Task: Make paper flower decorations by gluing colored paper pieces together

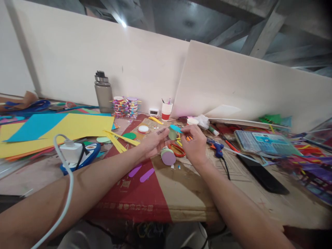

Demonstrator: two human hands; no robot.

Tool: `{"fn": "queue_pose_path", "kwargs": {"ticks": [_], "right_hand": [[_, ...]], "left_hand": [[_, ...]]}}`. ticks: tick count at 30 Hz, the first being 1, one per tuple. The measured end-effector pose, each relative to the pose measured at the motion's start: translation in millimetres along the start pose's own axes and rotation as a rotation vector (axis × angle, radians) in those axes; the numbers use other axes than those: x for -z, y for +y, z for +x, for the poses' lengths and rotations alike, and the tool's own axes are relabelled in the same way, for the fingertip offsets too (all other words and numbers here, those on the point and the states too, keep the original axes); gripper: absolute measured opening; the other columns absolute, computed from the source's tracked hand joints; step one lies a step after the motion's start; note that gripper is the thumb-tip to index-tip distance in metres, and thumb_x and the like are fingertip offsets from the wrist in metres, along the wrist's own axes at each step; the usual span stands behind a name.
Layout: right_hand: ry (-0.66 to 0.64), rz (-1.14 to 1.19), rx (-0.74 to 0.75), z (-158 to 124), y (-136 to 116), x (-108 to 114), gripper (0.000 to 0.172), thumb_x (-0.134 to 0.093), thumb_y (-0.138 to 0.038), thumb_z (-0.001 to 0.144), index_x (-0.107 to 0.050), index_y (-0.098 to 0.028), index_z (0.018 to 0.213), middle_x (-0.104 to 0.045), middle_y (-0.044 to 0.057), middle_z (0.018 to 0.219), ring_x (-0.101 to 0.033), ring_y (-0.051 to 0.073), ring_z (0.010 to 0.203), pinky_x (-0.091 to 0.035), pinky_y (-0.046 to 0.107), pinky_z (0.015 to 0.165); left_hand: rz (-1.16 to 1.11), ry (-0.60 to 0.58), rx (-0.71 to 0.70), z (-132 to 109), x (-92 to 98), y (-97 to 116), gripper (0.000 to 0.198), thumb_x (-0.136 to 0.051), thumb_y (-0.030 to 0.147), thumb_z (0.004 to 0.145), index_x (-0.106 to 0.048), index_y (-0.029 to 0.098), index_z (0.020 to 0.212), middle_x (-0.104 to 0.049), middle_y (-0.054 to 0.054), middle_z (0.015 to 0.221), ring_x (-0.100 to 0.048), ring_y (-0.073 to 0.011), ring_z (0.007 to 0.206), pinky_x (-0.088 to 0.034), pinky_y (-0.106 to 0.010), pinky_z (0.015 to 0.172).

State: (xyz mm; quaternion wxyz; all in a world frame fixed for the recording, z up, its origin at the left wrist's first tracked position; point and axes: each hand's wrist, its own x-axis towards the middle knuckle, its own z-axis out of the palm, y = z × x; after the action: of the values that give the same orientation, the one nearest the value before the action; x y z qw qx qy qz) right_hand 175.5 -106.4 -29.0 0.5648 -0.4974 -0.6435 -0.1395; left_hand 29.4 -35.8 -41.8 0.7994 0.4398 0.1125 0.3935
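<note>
My left hand (157,141) has its fingers wrapped round the side of a small pale green paper cylinder (172,134). My right hand (193,143) pinches a blue piece of paper (176,128) at the top of that cylinder. Whether the paper touches the rim I cannot tell. Just below the hands lies a short roll with a lilac end (168,157). Orange-handled scissors (178,152) rest behind it, partly covered. Two purple paper strips (147,175) lie under my left wrist on the red part of the cardboard (186,193).
Yellow and blue sheets (85,124) and a power strip (90,154) with a white cable are at left. A bottle (103,91), two decorated cups (119,106) and a pen cup (166,111) stand behind. A glue gun (218,148), phone (261,174) and plastic case (267,141) lie right.
</note>
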Motion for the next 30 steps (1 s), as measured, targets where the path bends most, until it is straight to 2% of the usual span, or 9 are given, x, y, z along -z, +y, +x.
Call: {"fn": "queue_pose_path", "kwargs": {"ticks": [6, 15, 21, 26, 30], "right_hand": [[-0.074, -0.057, 0.067, -1.5, -0.7, 0.9, 0.020, -0.052, -0.007, 0.077, -0.063, -0.023, 0.081, -0.067, 0.006, 0.088, -0.061, 0.021, 0.091, -0.049, 0.038, 0.087], [-0.138, -0.091, 0.208, -3.3, 0.6, 1.4, 0.018, -0.054, -0.009, 0.081, -0.065, -0.021, 0.089, -0.068, 0.007, 0.091, -0.060, 0.021, 0.092, -0.050, 0.036, 0.085], [-0.186, -0.123, 0.206, -4.7, -0.1, 1.0, 0.023, -0.055, -0.009, 0.079, -0.065, -0.022, 0.094, -0.067, 0.008, 0.097, -0.058, 0.022, 0.095, -0.049, 0.039, 0.085], [-0.227, -0.106, 0.192, -5.6, -0.6, 1.2, 0.022, -0.062, -0.018, 0.078, -0.065, -0.022, 0.099, -0.066, 0.009, 0.103, -0.057, 0.024, 0.100, -0.048, 0.041, 0.088], [-0.226, -0.071, 0.154, -5.4, 0.3, 1.3, 0.019, -0.064, -0.019, 0.080, -0.067, -0.024, 0.098, -0.067, 0.008, 0.102, -0.058, 0.024, 0.098, -0.049, 0.042, 0.088]], "left_hand": [[-0.014, -0.016, -0.023, 1.2, 1.0, 1.3, 0.025, -0.073, 0.028, 0.075, -0.065, 0.011, 0.092, -0.070, -0.009, 0.097, -0.066, -0.0154, 0.087, -0.053, -0.034, 0.088], [-0.021, 0.014, -0.026, 0.9, -0.1, 5.7, 0.025, -0.074, 0.028, 0.074, -0.065, 0.011, 0.091, -0.070, -0.009, 0.094, -0.067, -0.0165, 0.084, -0.054, -0.036, 0.087], [-0.031, 0.025, 0.000, 0.1, -0.3, 7.0, 0.020, -0.072, 0.026, 0.077, -0.065, 0.011, 0.087, -0.071, -0.009, 0.091, -0.068, -0.0172, 0.082, -0.055, -0.034, 0.084], [-0.047, 0.063, 0.018, 1.1, 1.5, 6.0, 0.018, -0.070, 0.025, 0.078, -0.064, 0.012, 0.088, -0.072, -0.009, 0.090, -0.068, -0.0155, 0.079, -0.057, -0.028, 0.074], [-0.045, 0.020, 0.021, 1.4, 2.9, 4.5, 0.020, -0.069, 0.027, 0.079, -0.064, 0.012, 0.092, -0.071, -0.009, 0.094, -0.068, -0.0161, 0.081, -0.058, -0.030, 0.074]]}}
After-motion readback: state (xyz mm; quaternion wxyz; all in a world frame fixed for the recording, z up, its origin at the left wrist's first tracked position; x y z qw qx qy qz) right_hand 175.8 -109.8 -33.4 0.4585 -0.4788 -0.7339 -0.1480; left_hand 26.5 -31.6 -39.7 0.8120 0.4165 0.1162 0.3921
